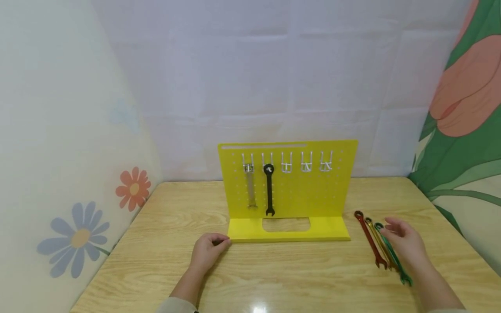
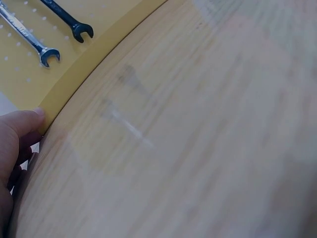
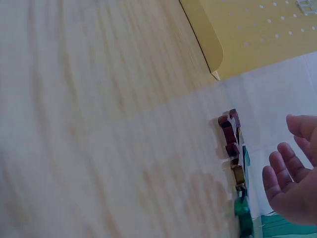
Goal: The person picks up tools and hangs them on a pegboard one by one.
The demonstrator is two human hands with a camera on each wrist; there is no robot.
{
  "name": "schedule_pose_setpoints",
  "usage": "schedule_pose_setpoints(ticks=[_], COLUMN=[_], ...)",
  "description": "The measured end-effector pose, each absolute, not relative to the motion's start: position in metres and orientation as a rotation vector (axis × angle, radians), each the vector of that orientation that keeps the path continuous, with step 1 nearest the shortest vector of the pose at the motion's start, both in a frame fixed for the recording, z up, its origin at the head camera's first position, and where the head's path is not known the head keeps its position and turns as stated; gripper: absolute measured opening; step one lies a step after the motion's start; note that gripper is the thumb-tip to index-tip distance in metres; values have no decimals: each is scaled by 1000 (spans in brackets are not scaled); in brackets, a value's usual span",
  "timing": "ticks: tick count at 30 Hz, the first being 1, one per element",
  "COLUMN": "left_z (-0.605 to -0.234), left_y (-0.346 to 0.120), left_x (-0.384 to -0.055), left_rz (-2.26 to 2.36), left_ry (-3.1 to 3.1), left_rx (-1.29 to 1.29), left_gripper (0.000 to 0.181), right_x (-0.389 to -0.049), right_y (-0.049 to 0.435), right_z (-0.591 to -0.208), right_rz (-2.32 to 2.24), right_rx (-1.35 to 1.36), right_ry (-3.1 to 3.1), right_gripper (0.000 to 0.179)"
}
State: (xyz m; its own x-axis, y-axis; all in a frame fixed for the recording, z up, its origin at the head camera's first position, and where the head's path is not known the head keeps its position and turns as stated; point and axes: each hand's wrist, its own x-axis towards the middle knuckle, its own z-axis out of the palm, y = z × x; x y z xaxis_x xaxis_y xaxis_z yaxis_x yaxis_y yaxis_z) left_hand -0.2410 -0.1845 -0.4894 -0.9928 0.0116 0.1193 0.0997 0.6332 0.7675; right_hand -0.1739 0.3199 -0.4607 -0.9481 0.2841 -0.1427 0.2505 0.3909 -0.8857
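At the left, the person's left hand (image 1: 207,253) pinched the front corner of the yellow pegboard (image 1: 305,191), where the silver wrench (image 1: 251,188) and then the black wrench (image 1: 269,191) hung; further right, the red wrench (image 1: 370,240), gold wrench (image 1: 378,241) and green wrench (image 1: 396,258) lay together on the surface (image 1: 305,278), with the right hand (image 1: 408,244), fingers loosely apart, just beside the green one

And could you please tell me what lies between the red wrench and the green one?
The gold wrench lies between the red wrench and green wrench in the head view.
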Motion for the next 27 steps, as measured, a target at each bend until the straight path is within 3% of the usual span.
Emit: schedule_pose_setpoints(ticks=[27], left_z=[-489], left_y=[-185], left_x=[-242], left_rz=[-1304], left_ry=[-2762], left_rx=[-74], left_gripper=[5], right_x=[-176], right_y=[331], right_z=[-475], right_rz=[1232], right_rx=[-482], right_ry=[-2866], right_gripper=[52])
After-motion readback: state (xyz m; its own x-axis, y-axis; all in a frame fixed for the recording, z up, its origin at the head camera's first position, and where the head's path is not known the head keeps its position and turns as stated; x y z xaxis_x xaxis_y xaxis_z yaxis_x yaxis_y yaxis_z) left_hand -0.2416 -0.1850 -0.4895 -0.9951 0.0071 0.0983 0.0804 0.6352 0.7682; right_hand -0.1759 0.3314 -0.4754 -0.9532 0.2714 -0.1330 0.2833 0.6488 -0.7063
